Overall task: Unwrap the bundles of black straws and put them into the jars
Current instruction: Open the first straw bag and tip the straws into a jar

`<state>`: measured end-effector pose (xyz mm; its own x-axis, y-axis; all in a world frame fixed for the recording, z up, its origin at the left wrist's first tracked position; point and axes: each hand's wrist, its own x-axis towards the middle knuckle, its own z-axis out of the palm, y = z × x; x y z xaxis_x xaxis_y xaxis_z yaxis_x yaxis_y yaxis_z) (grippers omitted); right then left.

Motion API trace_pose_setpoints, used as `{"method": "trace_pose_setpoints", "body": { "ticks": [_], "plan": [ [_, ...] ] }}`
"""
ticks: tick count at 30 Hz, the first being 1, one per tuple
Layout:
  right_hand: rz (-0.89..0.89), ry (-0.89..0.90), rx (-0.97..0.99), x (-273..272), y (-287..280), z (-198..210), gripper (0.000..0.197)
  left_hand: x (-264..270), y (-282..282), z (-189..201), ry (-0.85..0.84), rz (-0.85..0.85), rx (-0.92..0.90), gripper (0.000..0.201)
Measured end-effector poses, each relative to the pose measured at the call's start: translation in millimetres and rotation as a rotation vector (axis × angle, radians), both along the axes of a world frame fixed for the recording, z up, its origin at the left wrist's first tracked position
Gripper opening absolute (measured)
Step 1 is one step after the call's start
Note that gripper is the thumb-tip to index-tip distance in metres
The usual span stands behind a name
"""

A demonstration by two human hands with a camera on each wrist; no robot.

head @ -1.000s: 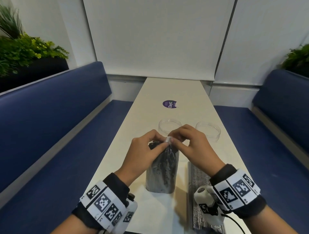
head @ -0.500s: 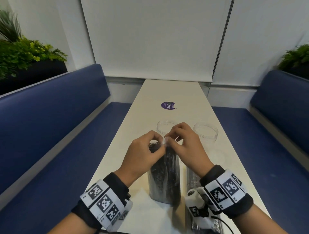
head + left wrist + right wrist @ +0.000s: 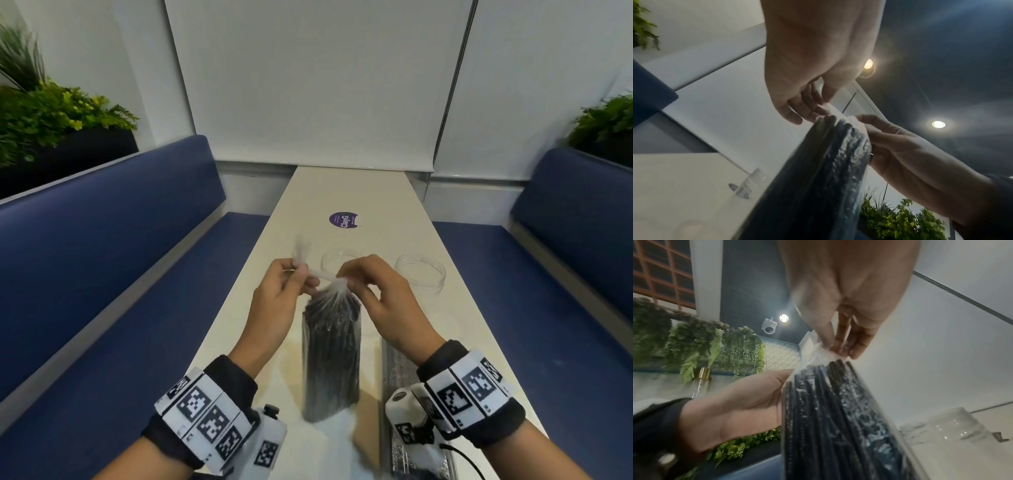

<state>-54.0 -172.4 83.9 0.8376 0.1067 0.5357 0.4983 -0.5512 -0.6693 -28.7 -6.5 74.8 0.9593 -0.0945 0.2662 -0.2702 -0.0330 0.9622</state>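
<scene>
A bundle of black straws [image 3: 330, 356] in a clear plastic bag stands upright on the white table [image 3: 349, 192], also seen close up as the straw bundle [image 3: 818, 178] [image 3: 838, 418]. My left hand [image 3: 301, 274] pinches the twisted loose end of the bag, which sticks up past the fingers. My right hand [image 3: 346, 279] pinches the gathered neck of the bag right above the straws. Two clear jars stand behind the hands: a left jar [image 3: 337, 262] and a right jar [image 3: 420, 274]. A second wrapped bundle [image 3: 397, 370] lies flat under my right wrist.
Blue benches [image 3: 102, 257] [image 3: 575, 219] run along both sides of the narrow table. A purple round sticker [image 3: 343, 219] lies farther up the tabletop. Green plants [image 3: 51, 116] sit behind the left bench, more plants [image 3: 606, 120] behind the right.
My hands have drawn apart at the bag's top: the left hand has pulled the twisted end out to the left and up, while the right stays at the neck.
</scene>
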Motion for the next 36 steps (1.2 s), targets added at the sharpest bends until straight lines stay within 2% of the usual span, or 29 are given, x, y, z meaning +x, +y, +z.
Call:
{"method": "trace_pose_setpoints", "body": {
  "ticks": [2,5,8,10,14,18,20,23,24,27,29,32,36],
  "plan": [
    [0.051,0.014,0.050,-2,0,-1,0.023,1,0,10,-0.041,-0.001,-0.017,0.007],
    [0.128,0.171,0.245,-5,2,-5,0.017,2,-3,30,-0.168,-0.069,-0.042,0.008],
    [0.195,0.232,0.208,-7,5,-8,0.033,3,-9,49,-0.197,-0.199,-0.111,0.009],
    [0.153,0.212,0.193,-7,8,-8,0.028,0,-12,56,-0.169,-0.278,-0.176,0.014],
    [-0.007,0.181,0.245,-3,9,-12,0.015,-1,-6,41,-0.085,-0.317,-0.172,0.058],
    [-0.079,0.169,0.246,1,13,-17,0.015,-2,8,-7,0.019,-0.329,0.168,0.111],
    [-0.091,0.173,0.267,2,18,-15,0.016,-8,9,-24,0.056,-0.391,0.268,0.122],
    [-0.050,0.207,0.293,-1,24,-10,0.022,-9,9,-34,0.039,-0.335,0.247,0.108],
    [-0.002,0.251,0.320,-3,25,-9,0.032,-6,9,-33,0.050,-0.302,0.210,0.102],
    [0.117,0.418,0.338,-8,24,-13,0.081,1,13,-38,0.112,-0.319,0.143,0.098],
    [0.130,0.494,0.337,-8,24,-22,0.100,0,11,-47,0.125,-0.357,0.179,0.094],
    [0.093,0.513,0.363,-7,22,-40,0.100,-3,7,-63,0.142,-0.361,0.162,0.077],
    [0.070,0.507,0.449,-6,23,-63,0.084,-7,7,-84,0.202,-0.332,0.147,0.067]
  ]
}}
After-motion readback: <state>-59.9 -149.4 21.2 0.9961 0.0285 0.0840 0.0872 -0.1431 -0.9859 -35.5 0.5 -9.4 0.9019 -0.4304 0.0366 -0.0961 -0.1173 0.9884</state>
